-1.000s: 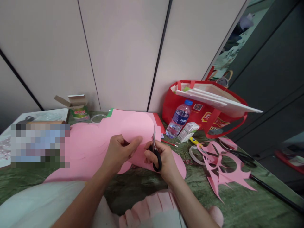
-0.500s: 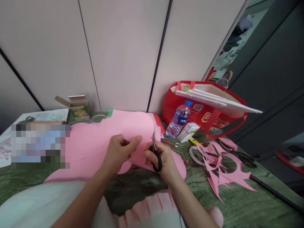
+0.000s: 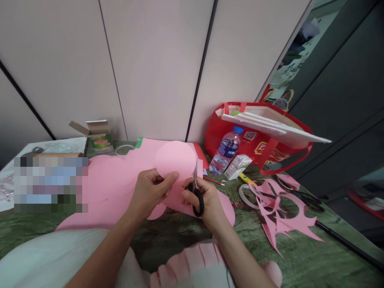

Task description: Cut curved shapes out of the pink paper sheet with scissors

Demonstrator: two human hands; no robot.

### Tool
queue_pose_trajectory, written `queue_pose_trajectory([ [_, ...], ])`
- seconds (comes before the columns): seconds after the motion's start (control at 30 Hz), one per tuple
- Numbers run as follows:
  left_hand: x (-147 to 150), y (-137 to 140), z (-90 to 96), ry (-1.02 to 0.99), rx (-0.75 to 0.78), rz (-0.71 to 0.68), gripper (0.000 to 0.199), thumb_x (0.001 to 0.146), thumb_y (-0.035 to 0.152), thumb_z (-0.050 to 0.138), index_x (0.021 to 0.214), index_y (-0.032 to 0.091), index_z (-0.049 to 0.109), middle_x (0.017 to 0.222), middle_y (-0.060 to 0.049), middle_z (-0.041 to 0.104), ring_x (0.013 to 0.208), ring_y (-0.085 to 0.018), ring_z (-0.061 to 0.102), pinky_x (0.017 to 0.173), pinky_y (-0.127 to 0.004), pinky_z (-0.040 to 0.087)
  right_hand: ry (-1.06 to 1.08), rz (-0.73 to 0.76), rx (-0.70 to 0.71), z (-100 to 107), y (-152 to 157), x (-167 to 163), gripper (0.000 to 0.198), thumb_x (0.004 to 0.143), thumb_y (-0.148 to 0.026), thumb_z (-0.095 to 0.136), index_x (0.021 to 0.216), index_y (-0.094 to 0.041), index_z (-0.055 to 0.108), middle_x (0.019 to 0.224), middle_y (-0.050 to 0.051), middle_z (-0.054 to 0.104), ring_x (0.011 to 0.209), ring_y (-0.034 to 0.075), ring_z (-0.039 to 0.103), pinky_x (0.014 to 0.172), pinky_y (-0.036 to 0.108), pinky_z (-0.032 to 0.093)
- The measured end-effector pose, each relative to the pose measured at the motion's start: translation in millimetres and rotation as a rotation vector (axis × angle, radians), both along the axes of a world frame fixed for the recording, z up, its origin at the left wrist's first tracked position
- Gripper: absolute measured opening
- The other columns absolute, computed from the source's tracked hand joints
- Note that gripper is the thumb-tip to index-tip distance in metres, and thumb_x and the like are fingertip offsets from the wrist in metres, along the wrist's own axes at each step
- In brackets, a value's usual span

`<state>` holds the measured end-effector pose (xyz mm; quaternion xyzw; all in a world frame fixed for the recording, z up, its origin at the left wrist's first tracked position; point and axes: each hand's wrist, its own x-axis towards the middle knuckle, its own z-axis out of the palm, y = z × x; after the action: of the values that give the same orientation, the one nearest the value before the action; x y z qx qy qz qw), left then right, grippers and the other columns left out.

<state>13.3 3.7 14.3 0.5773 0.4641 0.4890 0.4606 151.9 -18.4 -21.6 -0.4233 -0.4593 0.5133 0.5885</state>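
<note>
Between the thumb and fingers of my left hand (image 3: 153, 190) is the lower edge of a rounded pink paper piece (image 3: 177, 158). My right hand (image 3: 204, 200) is closed around the black handles of a pair of scissors (image 3: 197, 196), whose blades point up along the right edge of that piece. The blades look nearly closed. Larger pink paper sheets (image 3: 111, 188) with curved edges lie on the table behind and below both hands. A red pencil (image 3: 213, 181) lies just right of the scissors.
A water bottle (image 3: 226, 151) and a small white carton (image 3: 238, 167) stand before a red bag (image 3: 255, 136). Rightward lie a tape roll (image 3: 249, 197), pink paper scraps (image 3: 282, 218) and a black rod (image 3: 348, 242). An opened green box (image 3: 101, 142) stands at back left.
The rounded pink paper piece has turned and shifted slightly, so more of its curved outline shows. The scissors have tilted a little to the right; both hands stay nearly in place.
</note>
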Motion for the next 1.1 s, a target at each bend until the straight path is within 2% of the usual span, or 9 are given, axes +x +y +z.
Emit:
queue_pose_trajectory([
  [0.33, -0.3, 0.4, 0.6, 0.0, -0.016, -0.017, 0.044, 0.07, 0.033, 0.066, 0.038, 0.015, 0.042, 0.033, 0.006, 0.036, 0.032, -0.003, 0.028, 0.033, -0.018, 0.018, -0.019, -0.003, 0.0, -0.3, -1.5, 0.7, 0.026, 0.057, -0.032, 0.078, 0.067, -0.019, 0.058, 0.046, -0.006, 0.053, 0.042, 0.01, 0.046, 0.042, 0.021, 0.037],
  [0.57, 0.3, 1.1, -0.1, -0.067, -0.045, -0.022, 0.041, 0.069, 0.032, 0.066, 0.041, 0.016, 0.042, 0.033, 0.007, 0.037, 0.032, -0.003, 0.027, 0.032, -0.017, 0.017, -0.026, -0.004, -0.001, 0.5, -1.0, 0.9, 0.027, 0.055, -0.031, 0.079, 0.065, -0.018, 0.058, 0.044, -0.006, 0.052, 0.04, 0.01, 0.045, 0.04, 0.021, 0.037],
  [0.77, 0.3, 2.2, -0.9, -0.075, -0.041, -0.037, 0.04, 0.071, 0.031, 0.066, 0.041, 0.015, 0.043, 0.034, 0.006, 0.039, 0.032, -0.003, 0.029, 0.032, -0.017, 0.018, -0.046, -0.009, 0.021, 2.4, -2.2, -1.0, 0.022, 0.059, -0.03, 0.075, 0.064, -0.017, 0.058, 0.044, -0.006, 0.053, 0.038, 0.009, 0.047, 0.039, 0.021, 0.038],
  [0.9, -0.8, 1.9, -1.6, -0.083, -0.006, -0.061, 0.039, 0.074, 0.03, 0.064, 0.042, 0.015, 0.046, 0.036, 0.005, 0.042, 0.032, -0.004, 0.035, 0.034, -0.019, 0.023, -0.007, -0.093, 0.041, -2.3, -0.8, -0.5, 0.016, 0.066, -0.028, 0.068, 0.062, -0.018, 0.057, 0.043, -0.007, 0.049, 0.039, 0.009, 0.047, 0.04, 0.021, 0.04],
  [1.0, -1.5, 2.2, -2.1, -0.101, -0.001, -0.087, 0.037, 0.076, 0.029, 0.063, 0.044, 0.015, 0.05, 0.038, 0.003, 0.047, 0.032, -0.006, 0.039, 0.037, -0.021, 0.027, 0.071, -0.192, 0.068, -4.7, 0.8, 0.6, 0.021, 0.072, -0.03, 0.066, 0.059, -0.018, 0.054, 0.045, -0.007, 0.046, 0.042, 0.009, 0.047, 0.045, 0.023, 0.045],
  [1.1, -1.7, 2.7, -2.1, -0.117, -0.022, -0.093, 0.034, 0.076, 0.03, 0.063, 0.047, 0.014, 0.056, 0.042, 0.001, 0.053, 0.033, -0.007, 0.044, 0.04, -0.022, 0.031, 0.2, -0.219, 0.102, -0.3, 0.5, -0.6, 0.024, 0.075, -0.036, 0.066, 0.062, -0.019, 0.054, 0.048, -0.007, 0.045, 0.046, 0.009, 0.045, 0.05, 0.025, 0.049],
])
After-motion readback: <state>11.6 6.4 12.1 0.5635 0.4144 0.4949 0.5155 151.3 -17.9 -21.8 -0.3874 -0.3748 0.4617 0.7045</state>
